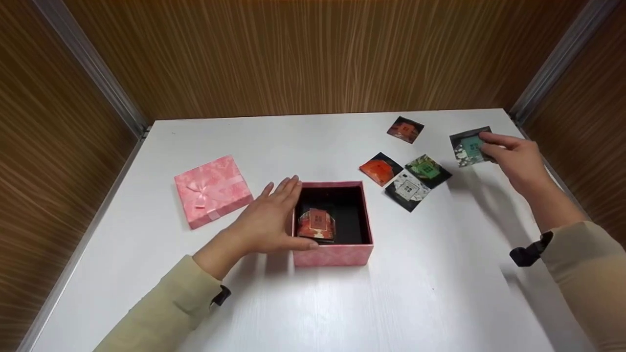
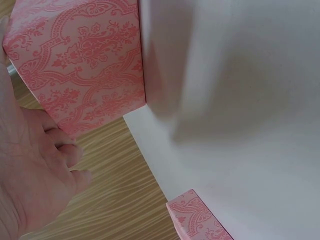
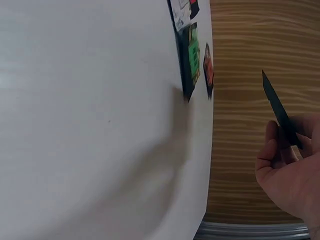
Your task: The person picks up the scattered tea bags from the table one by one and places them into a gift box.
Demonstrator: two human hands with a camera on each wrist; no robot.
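Note:
In the head view my right hand (image 1: 521,159) pinches a small square card (image 1: 470,145) with a teal centre by its edge, held up above the table's right side. The right wrist view shows this card (image 3: 278,107) nearly edge-on. My left hand (image 1: 266,220) rests against the left side of an uncovered pink box (image 1: 332,256), fingers extended toward the back corner and thumb along the front rim. Inside the box, at its left, lies a card stack (image 1: 318,224) with a reddish top card. The box's patterned side (image 2: 90,60) fills the upper left of the left wrist view.
A pink lid with a bow (image 1: 210,190) lies left of the box. To its right are an orange card (image 1: 381,169), a green card (image 1: 428,171) and a white-grey card (image 1: 407,190) close together. A dark red card (image 1: 406,129) lies farther back. Wood-grain panels (image 1: 313,58) enclose the white table.

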